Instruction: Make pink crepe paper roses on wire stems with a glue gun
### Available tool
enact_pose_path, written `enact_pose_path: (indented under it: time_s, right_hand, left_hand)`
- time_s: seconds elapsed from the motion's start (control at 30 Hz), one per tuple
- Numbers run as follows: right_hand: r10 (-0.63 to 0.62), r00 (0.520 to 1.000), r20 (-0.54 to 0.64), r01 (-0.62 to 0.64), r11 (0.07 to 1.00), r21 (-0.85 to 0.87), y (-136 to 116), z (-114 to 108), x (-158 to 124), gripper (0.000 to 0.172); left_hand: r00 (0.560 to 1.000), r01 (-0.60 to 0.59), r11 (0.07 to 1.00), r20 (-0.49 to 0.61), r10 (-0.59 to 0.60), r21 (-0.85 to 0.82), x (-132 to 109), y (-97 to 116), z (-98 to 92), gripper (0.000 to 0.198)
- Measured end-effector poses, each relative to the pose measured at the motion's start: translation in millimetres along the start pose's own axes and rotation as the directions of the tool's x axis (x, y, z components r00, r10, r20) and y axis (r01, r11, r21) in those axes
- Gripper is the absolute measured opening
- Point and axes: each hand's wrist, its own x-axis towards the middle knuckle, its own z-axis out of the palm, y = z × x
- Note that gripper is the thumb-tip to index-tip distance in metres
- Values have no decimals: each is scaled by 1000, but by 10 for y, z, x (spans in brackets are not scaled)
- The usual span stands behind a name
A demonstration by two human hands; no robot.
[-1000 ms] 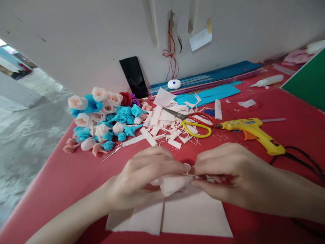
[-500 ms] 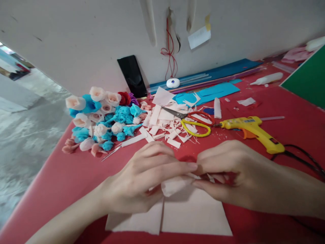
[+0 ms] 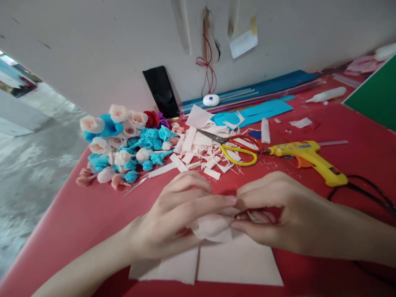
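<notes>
Between my two hands is a pale pink crepe paper petal (image 3: pixel 213 227), thin and curved. My left hand (image 3: pixel 173 216) curls around its left side, the fingers bent over its top. At its right edge, my right hand (image 3: pixel 272 210) pinches the paper between thumb and fingers. The fingers partly hide the petal, so its full outline does not show. Beneath the hands, pale pink paper sheets (image 3: pixel 238 264) lie side by side on the red table (image 3: pixel 108 231).
Paper flowers (image 3: pixel 123 144) are heaped at the left. Behind the hands are paper scraps (image 3: pixel 192 144), scissors (image 3: pixel 241 154) and a yellow glue gun (image 3: pixel 309 156) with a black cord. A dark phone (image 3: pixel 162 93) leans on the wall. A green board (image 3: pixel 377 95) stands at the right.
My right hand has shifted slightly left, closer to my left hand. The petal between them now looks wider and more spread out.
</notes>
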Motion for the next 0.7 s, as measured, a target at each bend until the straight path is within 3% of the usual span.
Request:
enact_pose_path:
  time_s: [0.17,0.43,0.7]
  right_hand:
    - [-34,999,3,34,999,13,7,23,-19,9]
    - [31,998,58,-26,996,-85,-19,33,-33,13]
    - [20,1000,-1,-20,983,-182,-30,60,-39,15]
  left_hand:
    - [997,-72,997,39,71,24,13,-6,-7,12]
    - [994,-101,990,54,96,102,-5,24,-20,6]
    - [997,-64,994,38,61,92,11,46,-4,9]
